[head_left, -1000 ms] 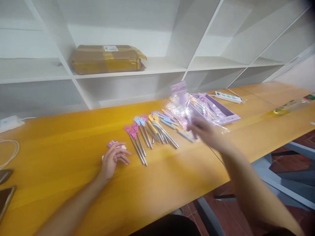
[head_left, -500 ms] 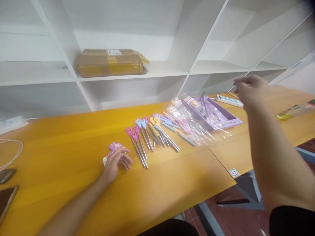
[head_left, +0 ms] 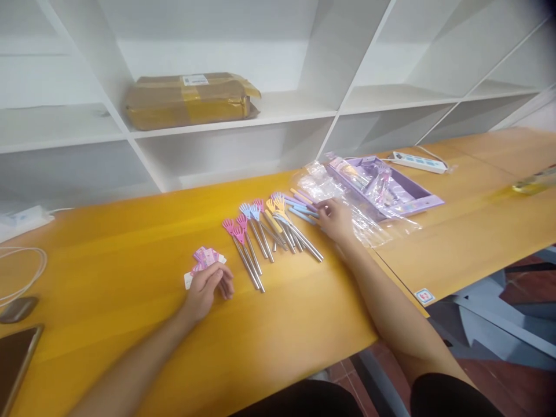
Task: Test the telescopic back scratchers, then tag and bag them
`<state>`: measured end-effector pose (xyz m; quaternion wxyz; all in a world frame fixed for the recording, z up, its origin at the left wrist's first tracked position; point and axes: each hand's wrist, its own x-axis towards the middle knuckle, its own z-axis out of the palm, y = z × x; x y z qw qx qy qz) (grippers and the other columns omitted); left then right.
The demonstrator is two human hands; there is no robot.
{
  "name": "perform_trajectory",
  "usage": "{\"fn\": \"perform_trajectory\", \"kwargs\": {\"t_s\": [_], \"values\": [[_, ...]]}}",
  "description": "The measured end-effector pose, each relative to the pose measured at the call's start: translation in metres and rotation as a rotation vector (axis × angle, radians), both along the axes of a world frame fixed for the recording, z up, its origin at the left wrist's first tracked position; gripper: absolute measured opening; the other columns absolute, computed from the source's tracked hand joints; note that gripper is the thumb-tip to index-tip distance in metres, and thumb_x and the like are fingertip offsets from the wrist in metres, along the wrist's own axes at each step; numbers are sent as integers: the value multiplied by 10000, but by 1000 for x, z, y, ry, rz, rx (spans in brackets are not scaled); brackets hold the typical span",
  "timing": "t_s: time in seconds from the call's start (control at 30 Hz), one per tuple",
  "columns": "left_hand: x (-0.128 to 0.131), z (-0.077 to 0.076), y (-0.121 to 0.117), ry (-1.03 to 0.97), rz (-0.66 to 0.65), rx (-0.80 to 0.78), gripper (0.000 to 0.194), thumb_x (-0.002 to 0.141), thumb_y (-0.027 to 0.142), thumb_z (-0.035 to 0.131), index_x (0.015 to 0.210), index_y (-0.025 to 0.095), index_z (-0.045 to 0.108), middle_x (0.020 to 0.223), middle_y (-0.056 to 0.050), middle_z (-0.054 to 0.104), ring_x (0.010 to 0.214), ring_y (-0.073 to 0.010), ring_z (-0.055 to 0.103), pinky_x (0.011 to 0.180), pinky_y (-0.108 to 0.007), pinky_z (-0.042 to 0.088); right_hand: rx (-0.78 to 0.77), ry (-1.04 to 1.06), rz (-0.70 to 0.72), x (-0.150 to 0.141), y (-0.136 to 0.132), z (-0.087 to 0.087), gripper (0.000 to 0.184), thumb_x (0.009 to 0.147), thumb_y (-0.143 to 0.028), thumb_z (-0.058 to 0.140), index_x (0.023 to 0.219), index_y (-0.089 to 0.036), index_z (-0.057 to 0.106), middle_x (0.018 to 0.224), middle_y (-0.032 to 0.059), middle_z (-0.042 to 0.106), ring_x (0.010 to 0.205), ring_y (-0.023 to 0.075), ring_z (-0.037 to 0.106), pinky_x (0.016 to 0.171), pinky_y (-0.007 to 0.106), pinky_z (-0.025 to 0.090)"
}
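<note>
My left hand rests on the table with its fingers loosely bent and nothing in them. Just behind it lies a small stack of pink and purple cards, partly covered by the hand. My right hand is over the right end of the pastel handle sleeves, thumb and forefinger curled together. Whether one sleeve sits between those fingertips is hidden. Between my hands, several back scratchers with pink, blue and yellow hand-shaped heads and metal rods lie in a loose row.
Clear plastic bags spread beside a purple tray that holds wrapped items. A power strip lies behind it. White shelving with a taped carton backs the table. A phone and a mouse are at left.
My right hand has come down and left, from beyond the tray to the handle sleeves. My left hand stays beside the cards, its fingers slightly more bent. The view has shifted a little.
</note>
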<state>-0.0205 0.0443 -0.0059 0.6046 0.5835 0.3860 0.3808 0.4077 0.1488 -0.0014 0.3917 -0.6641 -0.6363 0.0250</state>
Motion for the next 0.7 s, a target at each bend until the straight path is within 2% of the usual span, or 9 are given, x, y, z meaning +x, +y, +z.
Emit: {"fn": "perform_trajectory", "kwargs": {"t_s": [0.17, 0.33, 0.43, 0.7], "values": [[-1, -2, -1, 38, -17, 15, 362, 1097, 476, 496, 970, 180, 660, 754, -50, 759, 611, -183, 714, 572, -287, 544, -52, -117, 47, -11, -1, 6, 194, 941, -230, 515, 941, -200, 707, 1042, 123, 728, 874, 244, 633, 856, 374, 478], [-2, -4, -1, 49, -20, 15, 354, 1100, 463, 496, 965, 182, 664, 749, -43, 756, 610, -179, 713, 571, -283, 538, -287, -224, 165, -36, -14, 15, 248, 1014, -414, 553, 904, -212, 645, 888, 88, 726, 791, 227, 618, 698, 323, 395], [-2, -3, -1, 54, -14, 21, 355, 1098, 465, 499, 962, 182, 664, 746, -44, 757, 604, -177, 711, 570, -282, 533, -357, -287, 195, -45, -22, 21, 301, 1030, -477, 553, 888, -219, 613, 850, 72, 722, 740, 211, 602, 645, 309, 337], [-1, -2, 0, 61, -18, 30, 362, 1097, 468, 500, 959, 176, 664, 738, -46, 757, 603, -174, 710, 572, -279, 530, -467, -362, 310, -46, -25, 25, 318, 1046, -448, 578, 823, -221, 569, 805, 40, 705, 704, 181, 561, 675, 294, 334]]}}
